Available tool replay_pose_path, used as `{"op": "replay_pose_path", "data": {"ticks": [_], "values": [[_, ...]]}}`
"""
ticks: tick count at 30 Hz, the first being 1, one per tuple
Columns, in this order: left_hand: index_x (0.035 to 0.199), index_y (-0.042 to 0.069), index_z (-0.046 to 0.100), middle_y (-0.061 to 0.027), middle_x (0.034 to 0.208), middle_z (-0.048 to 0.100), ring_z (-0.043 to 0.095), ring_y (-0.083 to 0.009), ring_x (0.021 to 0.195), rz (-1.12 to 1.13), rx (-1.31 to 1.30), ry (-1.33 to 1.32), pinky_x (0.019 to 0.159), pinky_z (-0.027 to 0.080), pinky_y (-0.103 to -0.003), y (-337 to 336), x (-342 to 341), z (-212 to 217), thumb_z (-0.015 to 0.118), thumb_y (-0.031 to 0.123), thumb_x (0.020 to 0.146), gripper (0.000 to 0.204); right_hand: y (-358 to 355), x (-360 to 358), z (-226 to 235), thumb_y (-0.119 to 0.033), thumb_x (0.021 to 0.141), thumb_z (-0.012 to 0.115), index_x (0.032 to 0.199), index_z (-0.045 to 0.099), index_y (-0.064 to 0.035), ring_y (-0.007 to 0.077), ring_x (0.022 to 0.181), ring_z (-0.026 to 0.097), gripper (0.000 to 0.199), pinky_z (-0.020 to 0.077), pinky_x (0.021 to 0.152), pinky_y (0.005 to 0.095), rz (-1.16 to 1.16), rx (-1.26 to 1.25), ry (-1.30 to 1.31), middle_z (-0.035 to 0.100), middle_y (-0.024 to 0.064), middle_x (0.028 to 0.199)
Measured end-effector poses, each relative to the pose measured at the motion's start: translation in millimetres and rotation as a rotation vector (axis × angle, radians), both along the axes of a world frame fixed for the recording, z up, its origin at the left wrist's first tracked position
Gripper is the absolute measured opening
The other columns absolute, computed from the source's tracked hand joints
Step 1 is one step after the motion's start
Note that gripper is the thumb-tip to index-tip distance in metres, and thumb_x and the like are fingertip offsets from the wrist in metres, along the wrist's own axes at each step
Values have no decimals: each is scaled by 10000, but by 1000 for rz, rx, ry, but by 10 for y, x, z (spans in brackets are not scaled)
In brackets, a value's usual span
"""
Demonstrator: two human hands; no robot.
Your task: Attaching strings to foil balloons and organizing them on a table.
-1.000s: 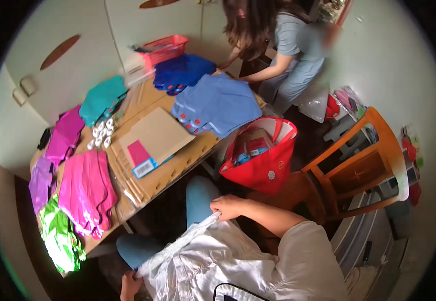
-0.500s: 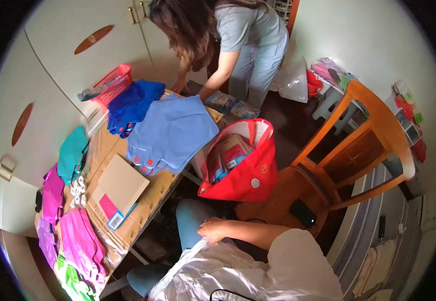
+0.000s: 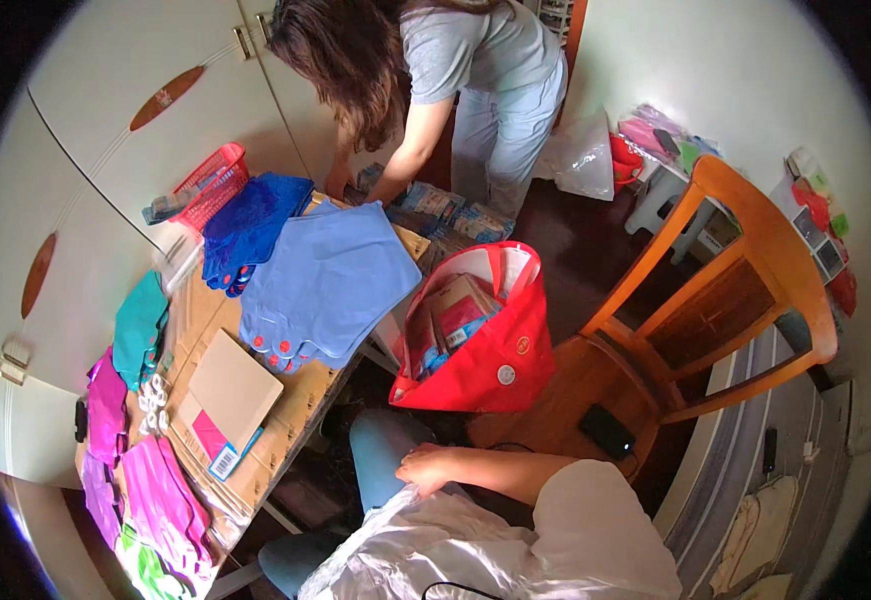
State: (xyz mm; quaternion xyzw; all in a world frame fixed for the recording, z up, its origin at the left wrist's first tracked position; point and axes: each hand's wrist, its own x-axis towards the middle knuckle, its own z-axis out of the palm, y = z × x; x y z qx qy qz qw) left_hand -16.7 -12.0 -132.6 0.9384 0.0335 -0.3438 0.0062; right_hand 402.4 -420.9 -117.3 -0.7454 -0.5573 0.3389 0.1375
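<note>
My right hand (image 3: 428, 468) rests at my thigh, its fingers curled on the hem of my white shirt (image 3: 475, 545). My left hand is out of sight. Just beyond my right hand, a red tote bag (image 3: 485, 365) stands on the wooden chair, with flat cardboard packs (image 3: 460, 305) inside. To the left, the table (image 3: 285, 430) carries a stack of light blue scalloped fabric pieces (image 3: 330, 275) and darker blue ones (image 3: 255, 225). Nearer me on it lies a flat cardboard piece (image 3: 230, 385) with a pink and blue label.
Another person (image 3: 475, 70) bends over packages (image 3: 430, 205) beyond the table. A wooden chair (image 3: 725, 290) stands at right, a black phone (image 3: 605, 430) on its seat. Teal (image 3: 140, 325), magenta (image 3: 170, 490) and green pieces (image 3: 145, 555) line the table's left, below a pink basket (image 3: 210, 185).
The view has shifted slightly, so the table and the bending person appear farther left. My right hand stays at the shirt hem. The other person still reaches down to the packages.
</note>
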Motion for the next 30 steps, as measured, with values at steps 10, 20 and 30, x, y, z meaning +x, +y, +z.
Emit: {"op": "replay_pose_path", "data": {"ticks": [10,20,30], "values": [[1374,150,431,-199,1347,468,508,-404,1136,36,-9,-16,963,418,-469,84,79,97,527,375,882,549,28,-11,8,-170,614,706,903,634,-16,349,893,640,336,514,745,459,-20,-43,42,662,185,891],[1368,143,437,-198,1340,473,510,-399,1132,91,-39,-37,958,420,-466,101,26,41,533,375,881,548,38,10,158,-200,639,722,961,631,2,342,930,641,391,527,760,470,-34,-91,46,668,182,954],[1361,136,443,-197,1333,479,512,-393,1127,150,-68,-53,953,422,-463,85,-74,16,539,375,880,546,64,-10,63,-200,644,733,1002,600,9,350,941,636,436,522,773,467,-55,-92,20,657,188,982]]}}
